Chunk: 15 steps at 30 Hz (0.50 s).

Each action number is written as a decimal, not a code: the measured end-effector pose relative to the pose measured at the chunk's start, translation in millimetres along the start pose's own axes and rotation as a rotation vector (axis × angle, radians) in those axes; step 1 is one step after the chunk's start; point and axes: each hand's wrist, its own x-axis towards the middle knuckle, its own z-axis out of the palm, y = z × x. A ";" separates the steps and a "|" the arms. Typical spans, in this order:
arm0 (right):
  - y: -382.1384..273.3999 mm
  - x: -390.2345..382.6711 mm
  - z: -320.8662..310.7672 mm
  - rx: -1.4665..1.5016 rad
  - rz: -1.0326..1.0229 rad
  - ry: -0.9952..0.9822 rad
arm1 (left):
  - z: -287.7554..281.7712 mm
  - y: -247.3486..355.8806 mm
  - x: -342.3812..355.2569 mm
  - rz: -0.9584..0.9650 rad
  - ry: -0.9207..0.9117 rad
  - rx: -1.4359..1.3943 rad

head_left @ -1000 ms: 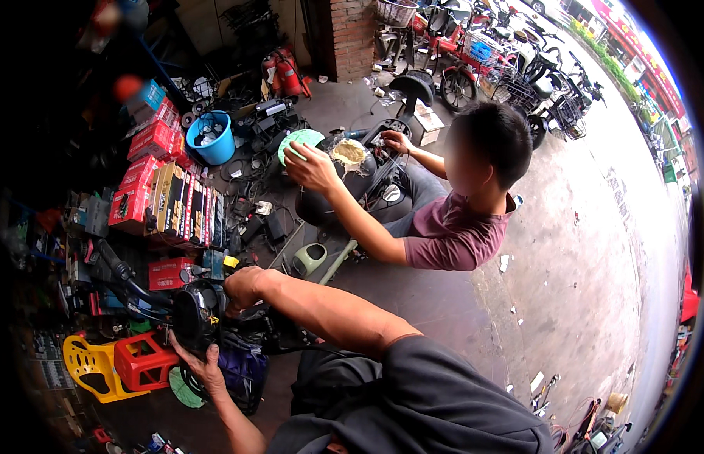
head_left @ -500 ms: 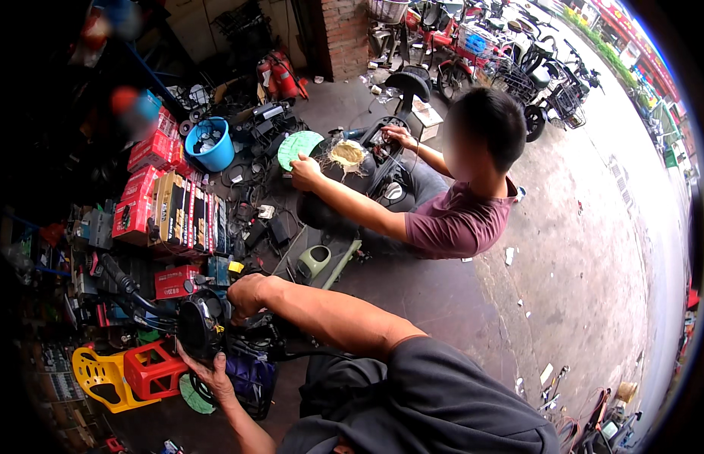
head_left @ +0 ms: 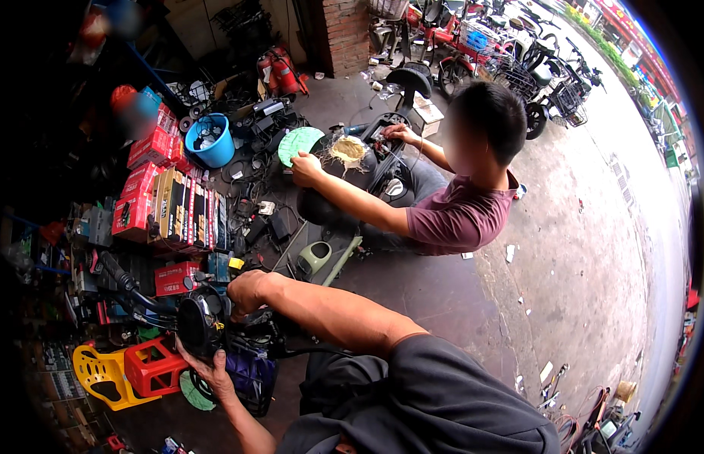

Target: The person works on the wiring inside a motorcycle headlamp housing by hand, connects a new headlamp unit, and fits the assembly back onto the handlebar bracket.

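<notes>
Hands of the person wearing the camera meet on a black scooter handlebar unit (head_left: 204,325) low in the head view. The left hand (head_left: 208,371) cups it from beneath, fingers spread against the housing. The right hand (head_left: 246,291) rests on top, curled over it, though how tightly it presses cannot be told. A red stool (head_left: 151,367) and a yellow plastic stool (head_left: 98,374) sit just beside. Farther off, a crouching person in a maroon shirt (head_left: 458,216) works on another scooter (head_left: 359,170) near a blue bucket (head_left: 210,141).
</notes>
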 end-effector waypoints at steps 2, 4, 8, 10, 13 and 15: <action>2.2 3.6 2.4 -0.012 -0.012 0.005 | 0.4 1.8 0.5 0.002 0.005 0.017; 2.2 5.0 3.2 -0.018 -0.013 0.002 | 0.6 3.4 0.4 -0.005 0.009 0.029; 1.7 5.2 3.0 -0.008 -0.010 -0.005 | 0.5 3.9 0.7 -0.022 0.001 0.010; 1.5 3.4 1.5 -0.001 -0.004 -0.008 | 1.1 3.0 1.2 -0.021 -0.004 -0.019; 1.9 3.2 1.9 0.002 -0.012 -0.005 | 1.0 3.1 0.9 -0.026 -0.005 -0.041; 1.3 2.4 1.0 0.002 -0.011 -0.004 | 1.5 5.2 1.3 -0.040 -0.001 -0.030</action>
